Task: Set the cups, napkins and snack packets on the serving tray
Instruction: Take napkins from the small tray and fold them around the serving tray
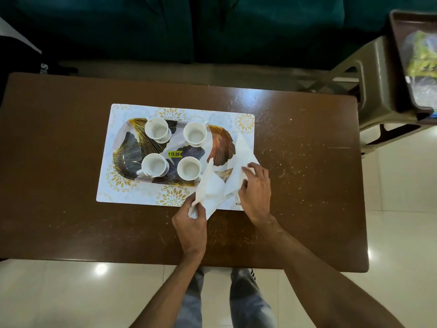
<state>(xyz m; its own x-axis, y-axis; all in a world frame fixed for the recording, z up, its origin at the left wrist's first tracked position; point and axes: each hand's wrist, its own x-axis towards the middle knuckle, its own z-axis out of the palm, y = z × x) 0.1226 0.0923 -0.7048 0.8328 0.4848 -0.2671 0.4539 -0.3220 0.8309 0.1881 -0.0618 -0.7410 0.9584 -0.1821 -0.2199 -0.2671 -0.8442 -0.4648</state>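
Cups: four white ceramic cups (155, 165) upright in a two-by-two block on the dark serving tray with gold leaf print (127, 147); judged done.
Tray: sits on white placemat with gold flower print (118, 185), on the brown bench (295, 185).
Napkins: white paper napkins (241, 157) in hand, draped over the tray's right end and spilling onto placemat and bench; not yet laid flat. Count unclear.
Left hand (191, 226): fingers (199, 209) pinched together on the napkins' near corner, off the tray.
Right hand (256, 188): fingers (248, 170) curled onto the napkins' right edge, gripping it.
Snack packets: none on the tray. Blurred green packaging (421, 55) in a brown plastic crate (393, 43) on a beige stool (369, 91), well apart from the tray; possibly the packets, cannot confirm.
Progress: roughly mid-task. Napkin step under way, snack step untouched.
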